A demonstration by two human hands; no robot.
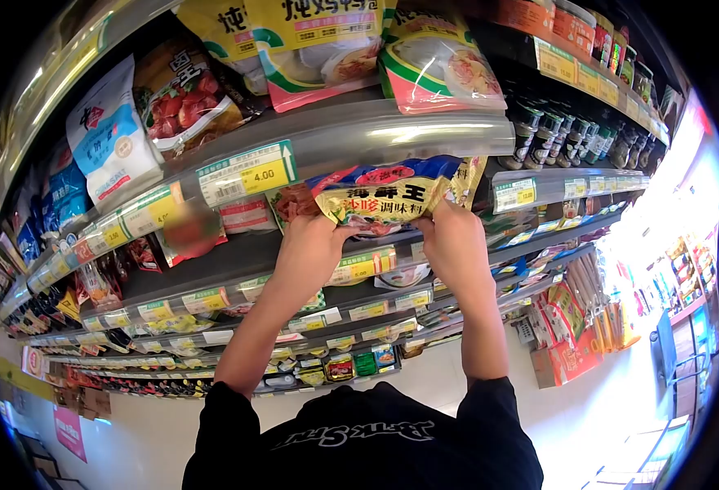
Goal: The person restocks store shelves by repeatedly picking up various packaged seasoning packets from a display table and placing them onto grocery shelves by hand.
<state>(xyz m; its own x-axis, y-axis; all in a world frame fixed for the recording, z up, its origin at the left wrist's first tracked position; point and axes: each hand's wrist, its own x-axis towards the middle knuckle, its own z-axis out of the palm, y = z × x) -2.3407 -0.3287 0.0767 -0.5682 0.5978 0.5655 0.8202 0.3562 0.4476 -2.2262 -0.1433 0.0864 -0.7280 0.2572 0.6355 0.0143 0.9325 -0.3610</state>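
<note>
A gold and blue seasoning packet [384, 196] with large Chinese lettering is held up in front of a shelf, just under the shelf edge above. My left hand [309, 245] is closed on its lower left corner. On the lower right side, my right hand [456, 241] pinches the packet between thumb and fingers. Another gold packet edge [462, 181] shows behind it at the right; I cannot tell whether it is held too. Beside my left hand, a reddish packet [292, 204] is partly covered.
Yellow and green pouches [322, 53] stand on the shelf above. Price tags [249, 173] run along the shelf edges. Small dark-lidded jars [547, 135] are at the right. Lower shelves hold several packets, and a red carton [567, 359] stands on the pale floor [441, 392].
</note>
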